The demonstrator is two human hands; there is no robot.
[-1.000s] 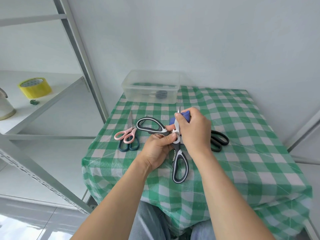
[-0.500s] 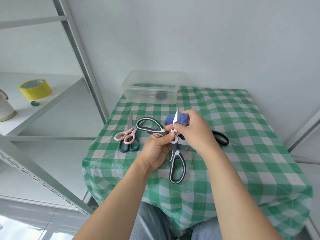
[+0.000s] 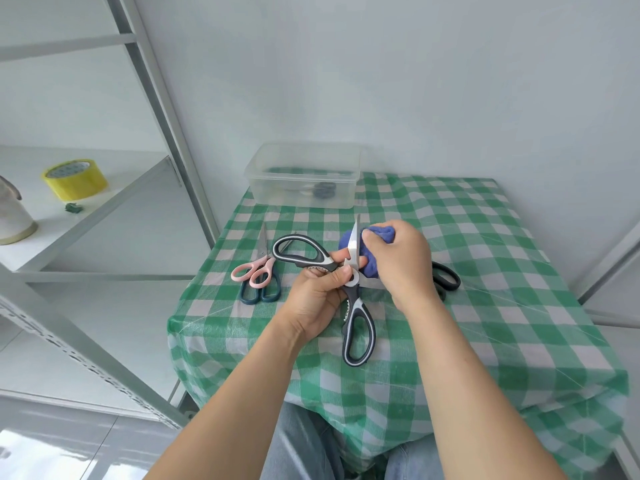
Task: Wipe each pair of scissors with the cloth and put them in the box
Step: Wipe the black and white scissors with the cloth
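My left hand [image 3: 317, 296] grips the black-and-white kitchen scissors [image 3: 358, 327] at their pivot, blades spread wide above the table. One blade points up and away, and the other runs right under my right hand. My right hand [image 3: 401, 263] is closed on a bunched blue cloth [image 3: 375, 237] pressed against the upright blade. A pink-handled pair [image 3: 254, 271] lies over a dark teal pair [image 3: 261, 294] to the left. The handles of a black pair [image 3: 446, 277] show behind my right wrist. The clear plastic box [image 3: 303, 178] stands at the table's far edge with something dark inside.
The small table wears a green checked cloth [image 3: 485, 289]. A metal shelf rack [image 3: 114, 209] stands close on the left, holding a yellow tape roll [image 3: 74, 180] and a white jug [image 3: 12, 216]. A wall is right behind the box. My knees are under the near edge.
My right hand with the cloth has slid from over the blade's tip down toward the pivot, so more of the upright blade shows. My left hand keeps its hold.
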